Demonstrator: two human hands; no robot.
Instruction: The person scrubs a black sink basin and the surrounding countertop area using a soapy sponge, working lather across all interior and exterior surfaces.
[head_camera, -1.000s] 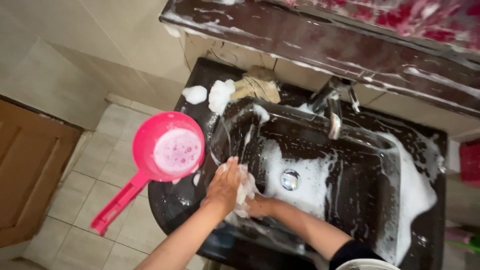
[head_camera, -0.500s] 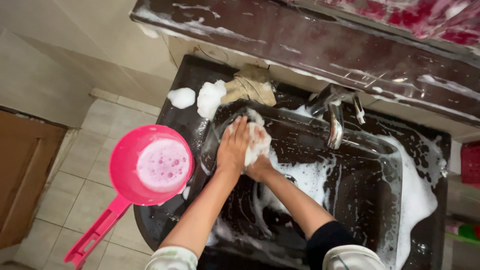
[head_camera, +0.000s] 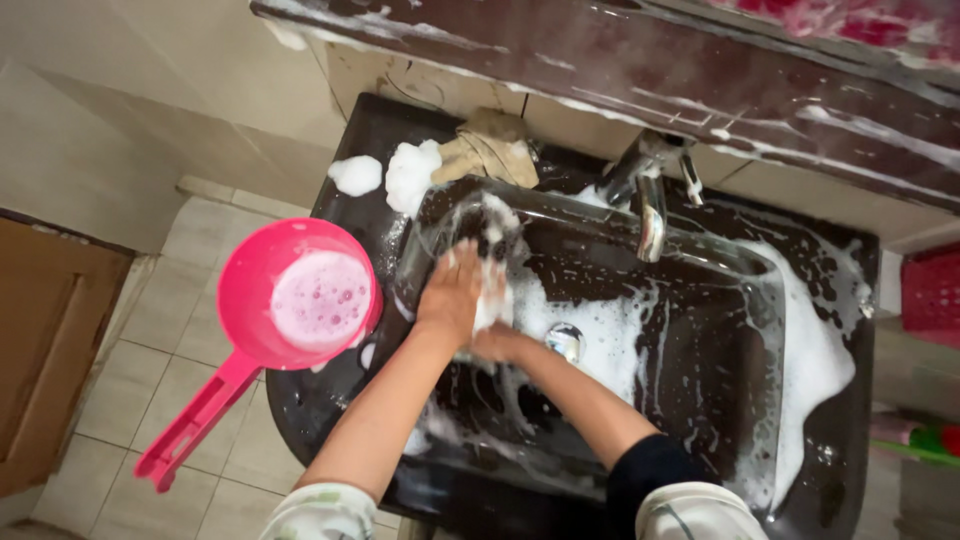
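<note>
Step in hand: I read this as scrubbing the inner left wall of the black sink (head_camera: 700, 300), both hands down in the basin and working the suds.
Left hand: my left hand (head_camera: 452, 292) lies flat, fingers (head_camera: 462, 262) spread and extended, pressed onto a white foamy sponge or cloth (head_camera: 492, 290) against the sink wall; it is pressing, not gripping.
Right hand: my right hand (head_camera: 495, 343) sits just beneath the left, touching the same foamy wad; whether its fingers curl round the wad I cannot tell, foam and the other hand hide them.
Where the wad is: inside the basin, at the left wall, between the two hands and left of the metal drain (head_camera: 566, 341).
Next move, as I judge it: keep firm contact on a slick wall, carry the wad over the unscrubbed glossy parts, and steer clear of the chrome tap (head_camera: 650, 205) that overhangs the back rim.
Pink dipper: a round pink scoop (head_camera: 300, 295) with a long handle rests on the wet black surface (head_camera: 345, 395) left of the basin, holding sudsy water, handle jutting over the tiled floor (head_camera: 170, 350).
Packages, labels, signs: none I can read; a crumpled tan rag (head_camera: 490, 155) lies at the back left corner beside lumps of foam (head_camera: 408, 175), and a red crate-like thing (head_camera: 930, 295) shows at the far right edge.
</note>
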